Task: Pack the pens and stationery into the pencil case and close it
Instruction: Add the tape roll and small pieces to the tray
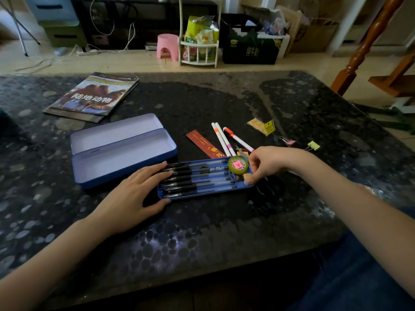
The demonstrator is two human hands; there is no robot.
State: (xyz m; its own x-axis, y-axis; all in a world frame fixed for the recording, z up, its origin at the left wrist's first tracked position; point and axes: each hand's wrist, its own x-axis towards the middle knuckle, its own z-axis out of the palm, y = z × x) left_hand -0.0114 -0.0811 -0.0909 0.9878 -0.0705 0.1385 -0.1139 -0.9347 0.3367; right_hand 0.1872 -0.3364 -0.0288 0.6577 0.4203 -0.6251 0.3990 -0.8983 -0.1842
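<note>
A shallow blue tray lies on the dark speckled bench just in front of the person, holding a row of black gel pens laid side by side along its length. At the tray's right end sits a yellow-green tape roll with a pink piece in its centre. The left hand rests on the tray's left end, fingers straight and spread over the pen tips, thumb against the near rim. The right hand is at the tray's right end with its fingers curled at the rim beside the tape roll; whether it actually pinches the tray or something small there cannot be told. To the left, touching the tray's far corner, the blue pencil case lies open, its lid hinged back and both halves showing pale lilac insides. Just beyond the tray lie a red ruler, two white pens and an orange-capped white marker. Further right are a small yellow packet, a pink binder clip and a yellow binder clip, well apart from the tray. A magazine lies at the bench's far left.
</note>
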